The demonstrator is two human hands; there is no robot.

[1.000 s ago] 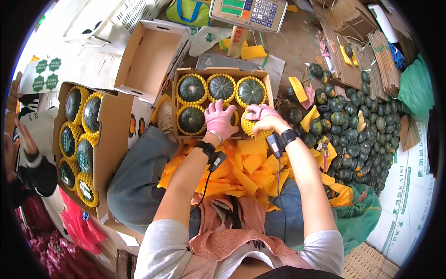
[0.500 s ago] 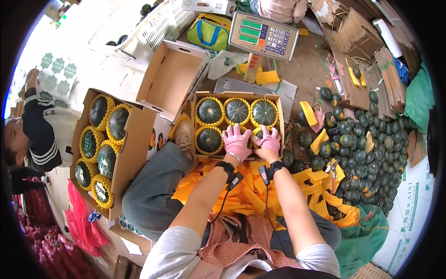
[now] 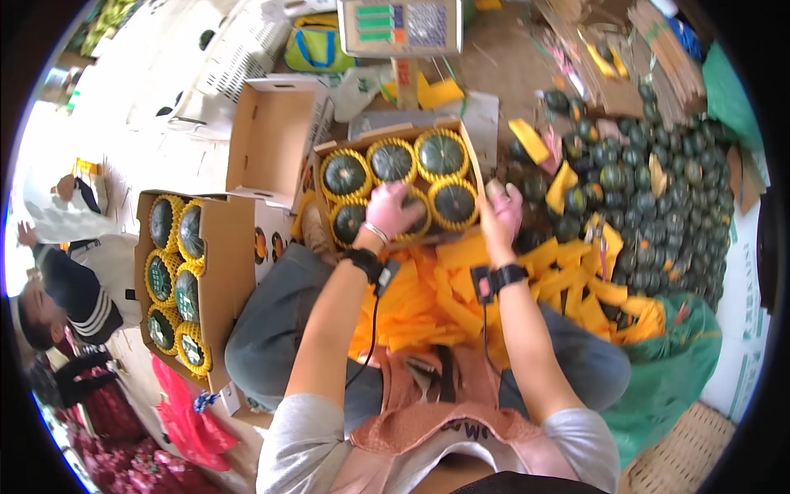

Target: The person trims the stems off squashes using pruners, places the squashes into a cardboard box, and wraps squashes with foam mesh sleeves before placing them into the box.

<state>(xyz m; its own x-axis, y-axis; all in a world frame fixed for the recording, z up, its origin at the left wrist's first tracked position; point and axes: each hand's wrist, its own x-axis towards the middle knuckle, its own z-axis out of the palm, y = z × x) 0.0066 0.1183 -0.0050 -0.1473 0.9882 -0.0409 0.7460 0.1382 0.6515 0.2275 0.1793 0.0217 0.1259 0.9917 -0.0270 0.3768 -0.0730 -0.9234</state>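
A cardboard box (image 3: 475, 156) in front of me holds several dark green squashes (image 3: 442, 154), each in a yellow foam net. My left hand (image 3: 389, 212), in a pink glove, reaches into the box with its fingers curled over the squash in the middle of the near row (image 3: 417, 216), partly hiding it. At the box's right wall is my right hand (image 3: 504, 212), also gloved in pink, its fingers bent against the cardboard. The box sits slightly turned, its right side farther from me.
Behind the box stands a scale with a display (image 3: 401, 29). An open box (image 3: 271, 144) and a filled box (image 3: 226, 288) are at left, beside a person (image 3: 78, 288). Loose squashes (image 3: 658, 214) are heaped at right. Yellow foam pieces (image 3: 436, 288) cover my lap.
My right hand has moved from the near right squash to the box's right wall. My left hand has shifted left over the near row. The box has turned counter-clockwise; the view has shifted.
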